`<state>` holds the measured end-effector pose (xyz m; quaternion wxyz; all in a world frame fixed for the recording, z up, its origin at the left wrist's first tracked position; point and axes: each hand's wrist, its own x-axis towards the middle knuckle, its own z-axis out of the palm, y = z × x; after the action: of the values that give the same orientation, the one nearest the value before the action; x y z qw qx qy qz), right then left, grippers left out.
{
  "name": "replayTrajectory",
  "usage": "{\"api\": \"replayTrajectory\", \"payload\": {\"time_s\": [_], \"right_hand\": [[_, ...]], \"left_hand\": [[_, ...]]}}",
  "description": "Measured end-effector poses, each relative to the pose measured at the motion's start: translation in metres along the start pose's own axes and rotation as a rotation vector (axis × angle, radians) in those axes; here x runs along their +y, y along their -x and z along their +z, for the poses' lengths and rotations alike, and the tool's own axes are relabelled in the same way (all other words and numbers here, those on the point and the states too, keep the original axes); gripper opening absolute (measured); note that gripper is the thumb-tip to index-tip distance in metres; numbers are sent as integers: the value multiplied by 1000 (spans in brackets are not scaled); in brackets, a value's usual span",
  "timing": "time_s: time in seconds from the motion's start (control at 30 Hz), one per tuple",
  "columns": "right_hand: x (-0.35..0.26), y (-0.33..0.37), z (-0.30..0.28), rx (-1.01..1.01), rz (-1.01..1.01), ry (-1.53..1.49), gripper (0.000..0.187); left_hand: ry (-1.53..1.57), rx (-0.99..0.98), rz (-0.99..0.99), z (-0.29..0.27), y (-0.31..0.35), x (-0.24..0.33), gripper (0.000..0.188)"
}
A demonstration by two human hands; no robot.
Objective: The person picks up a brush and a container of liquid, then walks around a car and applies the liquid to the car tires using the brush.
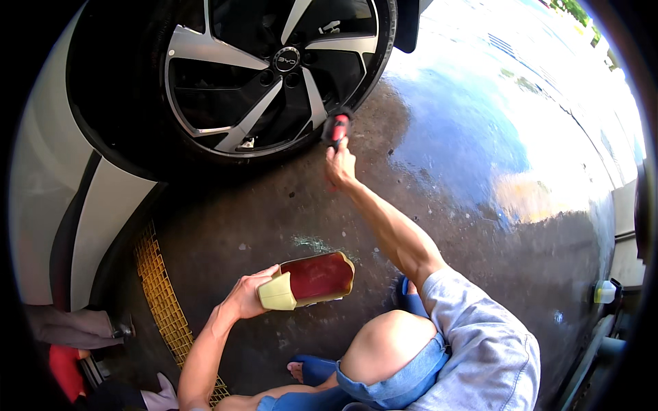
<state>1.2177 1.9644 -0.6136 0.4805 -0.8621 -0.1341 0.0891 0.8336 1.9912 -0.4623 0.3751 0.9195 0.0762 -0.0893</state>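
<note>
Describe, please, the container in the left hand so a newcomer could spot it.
Find the car wheel, then look below it to the left hand. It holds the open container: pale yellow outside, dark red inside, unlike the black-and-red brush in the right hand.

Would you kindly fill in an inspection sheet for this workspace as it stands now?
Surface: dark floor, glossy and wet-looking toward the upper right; yellow grating at left.
Job's things: red-and-black brush, blurred, by the lower edge of the wheel, contact unclear; pale yellow container, open, dark red inside, contents unclear.
Clutter: pale bottle-like item at the right edge.
Hands: left hand holds the container's near end; right hand grips the brush, arm extended.
Cables: nothing seen.
Surroundings: light-coloured car body at left; another person's greyish trouser leg at lower left.
</note>
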Motion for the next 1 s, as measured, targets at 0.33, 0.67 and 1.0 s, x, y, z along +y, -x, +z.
{"api": "replayTrajectory", "payload": {"time_s": [0.33,0.67,1.0], "right_hand": [[-68,-25,-189,-349,-2,-325,42],[-46,-120,-74,-82,142,-493,34],[-133,171,43,-1074,874,-1149,32]], "left_hand": [[31,12,-97,1,17,-3,53],[25,18,-123,0,24,-7,39],[13,53,-22,3,25,-14,36]]}}
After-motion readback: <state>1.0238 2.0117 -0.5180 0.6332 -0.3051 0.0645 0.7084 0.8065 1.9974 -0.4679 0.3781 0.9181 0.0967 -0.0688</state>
